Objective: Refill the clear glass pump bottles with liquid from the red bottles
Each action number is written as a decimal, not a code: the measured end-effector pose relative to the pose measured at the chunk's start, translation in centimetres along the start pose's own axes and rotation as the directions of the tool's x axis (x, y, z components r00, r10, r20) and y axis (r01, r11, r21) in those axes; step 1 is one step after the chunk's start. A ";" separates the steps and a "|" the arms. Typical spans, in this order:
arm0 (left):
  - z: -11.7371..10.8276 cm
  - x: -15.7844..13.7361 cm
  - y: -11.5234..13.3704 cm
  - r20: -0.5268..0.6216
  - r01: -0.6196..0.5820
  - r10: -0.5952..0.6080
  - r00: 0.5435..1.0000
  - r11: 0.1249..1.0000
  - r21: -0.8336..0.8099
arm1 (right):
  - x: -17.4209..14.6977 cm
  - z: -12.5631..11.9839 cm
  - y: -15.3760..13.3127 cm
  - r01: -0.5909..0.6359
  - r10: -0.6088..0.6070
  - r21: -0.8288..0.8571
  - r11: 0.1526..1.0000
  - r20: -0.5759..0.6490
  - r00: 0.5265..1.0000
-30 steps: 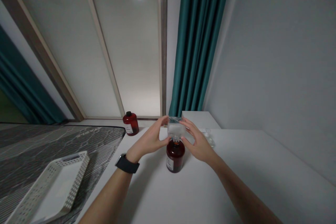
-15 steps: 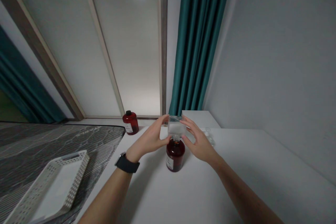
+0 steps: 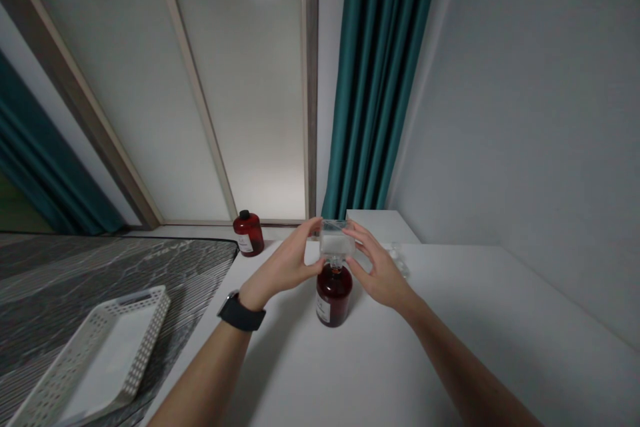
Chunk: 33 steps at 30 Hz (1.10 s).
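Observation:
A clear square bottle [image 3: 337, 241] is tipped upside down, its neck at the mouth of a dark red-brown bottle [image 3: 334, 298] that stands upright with a white label. My left hand [image 3: 290, 260] grips the clear bottle from the left, thumb low and fingers high. From the right, my right hand [image 3: 375, 270] holds the same bottle between thumb and fingers. Whether the neck sits inside the lower bottle's mouth or only rests on it, I cannot tell.
Another red-brown bottle [image 3: 249, 235] with a black cap stands at the table's far left corner. Small clear items [image 3: 399, 259] lie partly hidden behind my right hand. A white perforated basket [image 3: 163, 310] is on the grey patterned surface at left. A white box-like block [image 3: 385, 223] stands behind.

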<state>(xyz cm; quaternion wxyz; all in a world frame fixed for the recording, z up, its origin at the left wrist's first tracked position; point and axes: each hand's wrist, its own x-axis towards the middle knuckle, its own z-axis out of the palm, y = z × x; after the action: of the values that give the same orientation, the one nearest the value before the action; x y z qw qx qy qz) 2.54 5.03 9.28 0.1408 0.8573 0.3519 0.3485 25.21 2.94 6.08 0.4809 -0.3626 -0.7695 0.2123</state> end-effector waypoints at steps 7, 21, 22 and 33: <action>0.1 0.0 0.0 -0.019 -0.015 0.015 1.000 1.000 -0.010 | 0.0 0.0 0.2 0.010 -0.010 -0.012 1.000 0.001 1.000; -0.1 0.1 0.4 -0.023 -0.009 0.009 1.000 1.000 -0.015 | -0.1 0.0 0.1 0.004 -0.004 -0.008 1.000 -0.007 1.000; -0.1 0.0 0.4 -0.022 -0.007 0.007 1.000 1.000 -0.017 | -0.1 0.0 0.1 0.005 -0.005 -0.007 1.000 -0.007 1.000; -0.2 0.0 0.5 -0.025 -0.010 0.009 1.000 1.000 -0.025 | -0.1 -0.1 0.0 0.011 -0.011 -0.014 1.000 -0.005 1.000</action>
<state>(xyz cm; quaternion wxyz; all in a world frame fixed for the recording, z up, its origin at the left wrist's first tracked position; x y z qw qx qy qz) 2.68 4.66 9.63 0.1456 0.8528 0.3450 0.3640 25.36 2.91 6.07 0.4816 -0.3623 -0.7717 0.2032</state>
